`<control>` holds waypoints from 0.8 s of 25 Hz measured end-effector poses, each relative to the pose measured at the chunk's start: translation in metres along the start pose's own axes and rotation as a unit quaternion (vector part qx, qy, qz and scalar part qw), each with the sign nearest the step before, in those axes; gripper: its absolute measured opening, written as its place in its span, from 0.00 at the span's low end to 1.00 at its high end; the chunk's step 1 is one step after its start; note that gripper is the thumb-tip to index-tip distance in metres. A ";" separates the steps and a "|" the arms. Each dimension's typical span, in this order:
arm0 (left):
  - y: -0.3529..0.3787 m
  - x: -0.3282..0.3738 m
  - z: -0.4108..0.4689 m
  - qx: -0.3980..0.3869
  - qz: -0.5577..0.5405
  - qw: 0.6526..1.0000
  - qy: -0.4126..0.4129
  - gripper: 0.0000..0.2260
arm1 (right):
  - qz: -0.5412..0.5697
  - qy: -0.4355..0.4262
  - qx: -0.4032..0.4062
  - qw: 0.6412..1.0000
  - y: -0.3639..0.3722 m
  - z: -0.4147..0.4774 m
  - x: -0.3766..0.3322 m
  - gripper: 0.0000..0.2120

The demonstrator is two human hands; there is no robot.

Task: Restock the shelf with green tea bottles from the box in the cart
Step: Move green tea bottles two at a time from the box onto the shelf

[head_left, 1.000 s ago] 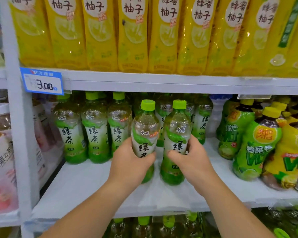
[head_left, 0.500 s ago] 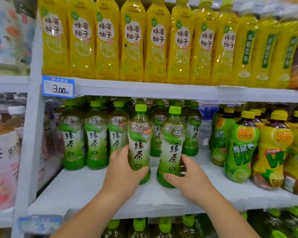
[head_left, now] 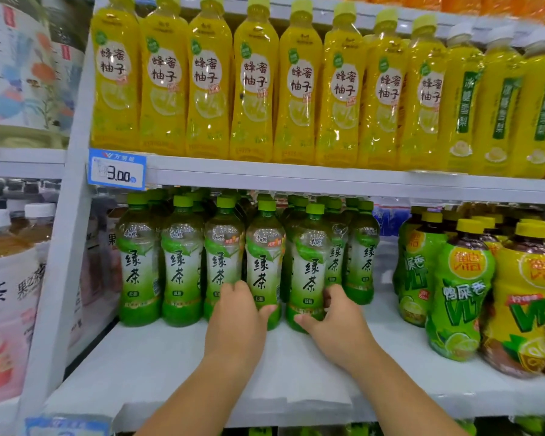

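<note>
Two green tea bottles are in hand at this entry, one per hand; head view only, so all notes come from it. My left hand (head_left: 236, 322) is wrapped round the lower body of the left-held bottle (head_left: 263, 262), fingers curled behind it and thumb across the front. My right hand (head_left: 337, 325) grips the right-held bottle (head_left: 310, 265) low down the same way, thumb along the base. Both bottles are upright at the front of the green tea row (head_left: 139, 262) on the middle shelf (head_left: 170, 372), close beside their neighbours. I cannot tell whether their bases are fully seated on the board. The row already runs several bottles wide with more caps visible behind. Bare board shows in front of the row and between it and the lime drink bottles (head_left: 460, 294) to the right. Honey pomelo bottles (head_left: 255, 80) fill the shelf above, with a price tag (head_left: 117, 168) at its edge. Judgement: restocking is well under way, with this pair about placed but not released. There looks to be room for another front rank. The box and cart are out of frame, so the remaining stock is unknown.
</note>
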State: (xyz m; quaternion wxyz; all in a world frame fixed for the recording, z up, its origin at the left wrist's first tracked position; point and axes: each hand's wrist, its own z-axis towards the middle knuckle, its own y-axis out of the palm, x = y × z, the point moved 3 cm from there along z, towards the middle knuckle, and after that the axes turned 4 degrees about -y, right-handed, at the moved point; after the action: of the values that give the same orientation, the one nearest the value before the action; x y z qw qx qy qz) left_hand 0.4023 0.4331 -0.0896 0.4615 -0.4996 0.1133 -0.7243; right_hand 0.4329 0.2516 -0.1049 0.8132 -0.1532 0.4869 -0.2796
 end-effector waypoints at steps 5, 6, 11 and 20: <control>0.011 -0.002 0.001 0.036 0.050 0.998 0.022 0.19 | 0.013 0.002 0.000 1.000 0.010 0.014 0.013 0.20; 0.012 -0.002 0.002 0.041 0.060 0.997 0.026 0.19 | 0.025 0.002 -0.002 1.000 0.011 0.016 0.015 0.19; 0.014 -0.001 0.006 0.050 0.108 0.992 0.040 0.20 | 0.062 -0.001 -0.013 0.998 0.016 0.016 0.021 0.16; 0.013 -0.010 0.009 0.034 0.051 0.998 0.032 0.16 | 0.049 0.004 -0.025 0.998 0.018 0.017 0.026 0.17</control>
State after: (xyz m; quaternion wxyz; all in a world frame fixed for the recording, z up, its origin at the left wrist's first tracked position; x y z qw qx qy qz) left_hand 0.4179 0.4363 -0.0993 0.5103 -0.4543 0.1287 -0.7188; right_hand 0.4625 0.2499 -0.1243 0.8200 -0.1488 0.5037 -0.2274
